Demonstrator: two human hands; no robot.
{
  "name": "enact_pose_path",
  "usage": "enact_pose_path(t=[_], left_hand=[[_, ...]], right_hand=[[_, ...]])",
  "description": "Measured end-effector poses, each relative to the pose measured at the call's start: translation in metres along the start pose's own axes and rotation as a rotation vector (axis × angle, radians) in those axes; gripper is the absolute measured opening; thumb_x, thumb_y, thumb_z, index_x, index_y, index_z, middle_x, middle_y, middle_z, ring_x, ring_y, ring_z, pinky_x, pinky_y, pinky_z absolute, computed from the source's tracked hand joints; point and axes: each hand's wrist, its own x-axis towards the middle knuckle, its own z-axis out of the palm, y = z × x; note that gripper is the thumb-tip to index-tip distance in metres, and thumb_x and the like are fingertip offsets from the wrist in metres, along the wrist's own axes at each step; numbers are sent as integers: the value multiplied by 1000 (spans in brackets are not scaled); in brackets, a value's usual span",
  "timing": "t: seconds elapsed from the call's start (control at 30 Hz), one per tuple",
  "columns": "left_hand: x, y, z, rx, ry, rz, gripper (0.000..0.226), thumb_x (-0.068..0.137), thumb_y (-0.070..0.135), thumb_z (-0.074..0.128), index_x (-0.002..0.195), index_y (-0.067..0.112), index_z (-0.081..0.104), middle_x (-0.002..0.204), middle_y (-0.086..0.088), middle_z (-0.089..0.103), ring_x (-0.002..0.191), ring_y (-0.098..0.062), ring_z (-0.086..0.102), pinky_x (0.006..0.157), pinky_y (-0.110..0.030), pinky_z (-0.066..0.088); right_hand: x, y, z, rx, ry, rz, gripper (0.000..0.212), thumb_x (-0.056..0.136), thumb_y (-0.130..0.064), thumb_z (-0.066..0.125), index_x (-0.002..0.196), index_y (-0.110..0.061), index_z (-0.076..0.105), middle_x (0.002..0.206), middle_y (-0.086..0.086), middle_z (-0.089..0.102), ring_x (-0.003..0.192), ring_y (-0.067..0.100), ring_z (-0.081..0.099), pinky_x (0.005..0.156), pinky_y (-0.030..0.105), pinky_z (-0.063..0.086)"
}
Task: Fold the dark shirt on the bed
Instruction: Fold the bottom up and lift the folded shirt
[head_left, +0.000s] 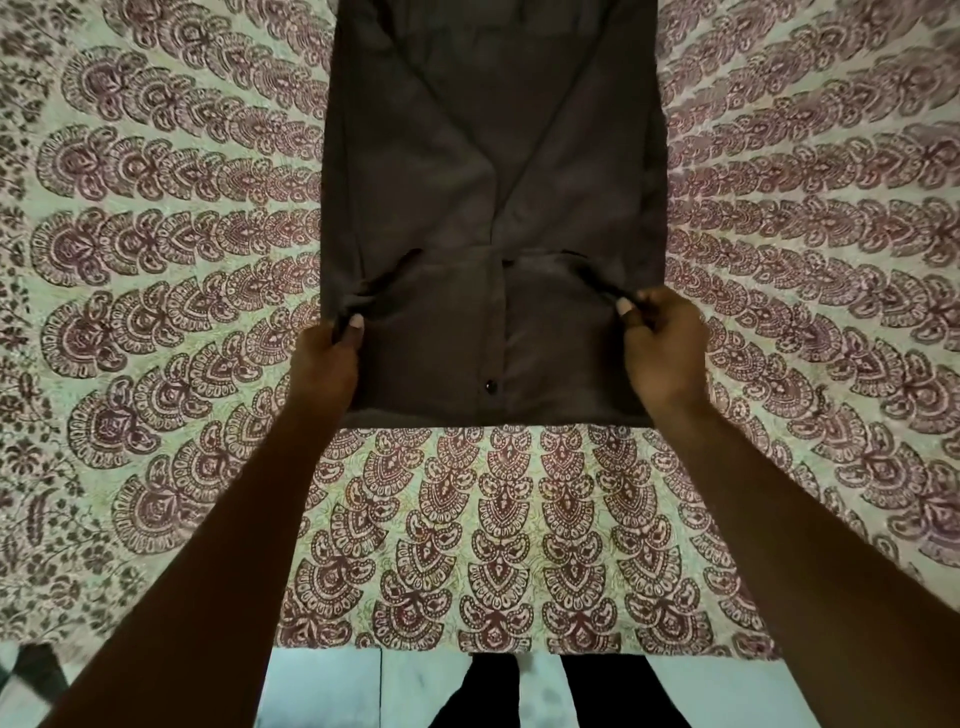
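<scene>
1. The dark shirt (493, 208) lies flat on the bed (156, 260), already narrowed to a long rectangle with its sides turned in; its long axis runs straight away from the person, from near the bed's front edge toward the far side, where the top of the garment leaves the view.
2. The left hand (324, 364) pinches the shirt's left edge between thumb and fingers; the right hand (662, 348) pinches the right edge the same way; both are closed on cloth, level with each other and a little way up from the near fold.
3. The hands sit at opposite sides of the garment, about equally near it; most of the shirt's length lies beyond them, so the coming move, as I judge it, carries the pinched band away from the body along that axis.
4. The near portion looks doubled over, its fold line facing the front edge; a placket with one dark button (491, 385) runs down the middle.
5. The cloth is a matte brownish-grey woven fabric, thin, creasing sharply; the bedspread (519, 519) is pale with maroon paisley-like rows, slightly rumpled.
</scene>
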Motion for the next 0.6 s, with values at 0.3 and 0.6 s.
enact_pose_path(t=[0.3, 0.6], left_hand=[[-6, -3, 8, 30, 268, 245, 41, 104, 41, 53, 93, 4, 68, 81, -10, 67, 71, -22, 58, 63, -27, 42], [-4, 17, 12, 297, 499, 279, 29, 95, 30, 61, 118, 12, 61, 121, -12, 66, 112, -33, 59, 99, -48, 46]], right_hand=[[12, -13, 2, -191, 91, -102, 21, 102, -15, 52, 109, -3, 68, 95, 22, 73, 86, 38, 68, 73, 35, 45], [10, -26, 10, -281, 249, -26, 20, 98, -11, 50, 114, -5, 61, 111, 24, 67, 104, 42, 63, 84, 46, 50]])
